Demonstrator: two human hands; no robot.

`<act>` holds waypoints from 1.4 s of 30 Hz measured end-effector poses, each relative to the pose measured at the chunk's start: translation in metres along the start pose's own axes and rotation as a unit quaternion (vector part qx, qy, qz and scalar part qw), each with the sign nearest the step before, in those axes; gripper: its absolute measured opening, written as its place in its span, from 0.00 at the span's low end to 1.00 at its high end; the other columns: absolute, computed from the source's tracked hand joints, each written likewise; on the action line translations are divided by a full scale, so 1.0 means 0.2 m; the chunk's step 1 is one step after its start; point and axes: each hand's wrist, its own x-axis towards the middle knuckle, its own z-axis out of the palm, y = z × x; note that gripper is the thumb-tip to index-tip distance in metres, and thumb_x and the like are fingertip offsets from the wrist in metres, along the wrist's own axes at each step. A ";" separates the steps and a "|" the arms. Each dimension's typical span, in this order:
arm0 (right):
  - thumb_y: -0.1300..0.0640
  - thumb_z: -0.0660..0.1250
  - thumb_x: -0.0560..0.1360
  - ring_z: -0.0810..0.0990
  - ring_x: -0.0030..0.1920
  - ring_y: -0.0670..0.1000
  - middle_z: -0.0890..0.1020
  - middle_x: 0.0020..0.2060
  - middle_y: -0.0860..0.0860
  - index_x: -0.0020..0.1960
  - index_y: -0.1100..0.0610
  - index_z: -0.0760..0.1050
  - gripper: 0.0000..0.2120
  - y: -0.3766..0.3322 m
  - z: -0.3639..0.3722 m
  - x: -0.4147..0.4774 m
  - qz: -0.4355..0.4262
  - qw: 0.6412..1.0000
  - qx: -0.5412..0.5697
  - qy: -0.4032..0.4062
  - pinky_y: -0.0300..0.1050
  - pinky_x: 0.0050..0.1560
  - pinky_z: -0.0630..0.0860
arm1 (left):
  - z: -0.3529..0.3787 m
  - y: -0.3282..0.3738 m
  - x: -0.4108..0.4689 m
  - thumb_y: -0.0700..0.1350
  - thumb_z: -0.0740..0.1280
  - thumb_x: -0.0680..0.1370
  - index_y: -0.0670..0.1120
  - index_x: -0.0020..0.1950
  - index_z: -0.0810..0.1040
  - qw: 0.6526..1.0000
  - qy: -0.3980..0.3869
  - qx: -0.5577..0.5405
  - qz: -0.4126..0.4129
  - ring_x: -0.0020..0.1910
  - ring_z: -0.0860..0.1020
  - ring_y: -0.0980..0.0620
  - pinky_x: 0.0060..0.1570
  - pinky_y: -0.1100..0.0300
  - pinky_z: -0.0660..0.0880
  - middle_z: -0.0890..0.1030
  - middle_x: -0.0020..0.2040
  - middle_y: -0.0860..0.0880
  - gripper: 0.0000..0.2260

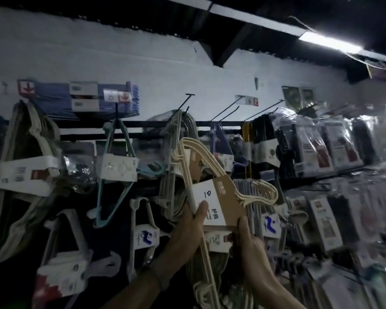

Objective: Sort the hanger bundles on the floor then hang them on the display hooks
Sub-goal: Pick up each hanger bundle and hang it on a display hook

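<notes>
A bundle of cream hangers wrapped in a brown and white card sleeve marked "10" is raised in front of the display wall. My left hand grips the sleeve's left edge, thumb on its white face. My right hand grips the sleeve's lower right corner. The bundle's hook ends sit just below a black display hook that holds a grey-white hanger bundle. Whether the cream hooks touch that display hook is unclear.
Two bare black display hooks jut out to the right. A teal hanger bundle and a beige bundle hang at left. Black hanger packs and bagged goods crowd the right wall.
</notes>
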 end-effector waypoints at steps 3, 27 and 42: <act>0.31 0.50 0.80 0.73 0.28 0.52 0.76 0.27 0.51 0.38 0.61 0.78 0.37 -0.15 0.07 0.19 0.014 0.998 0.045 -0.034 0.44 0.31 0.69 | -0.01 0.10 0.19 0.76 0.61 0.73 0.62 0.71 0.70 0.997 0.016 0.067 0.029 0.59 0.82 0.48 0.62 0.39 0.77 0.83 0.61 0.56 0.31; 0.34 0.48 0.84 0.84 0.47 0.55 0.85 0.45 0.53 0.47 0.51 0.81 0.30 -0.19 0.55 1.04 -0.021 0.998 0.036 0.051 0.51 0.53 0.80 | -0.31 0.17 1.02 0.62 0.53 0.84 0.55 0.70 0.67 0.947 0.088 0.234 0.203 0.47 0.83 0.50 0.52 0.46 0.82 0.83 0.56 0.48 0.19; 0.60 0.60 0.76 0.74 0.66 0.67 0.75 0.67 0.62 0.81 0.44 0.46 0.39 -0.07 0.83 1.27 0.025 0.995 -0.041 0.092 0.64 0.68 0.72 | -0.34 0.12 1.25 0.46 0.60 0.82 0.50 0.75 0.53 0.900 0.104 0.417 0.071 0.57 0.80 0.39 0.57 0.44 0.80 0.74 0.64 0.41 0.24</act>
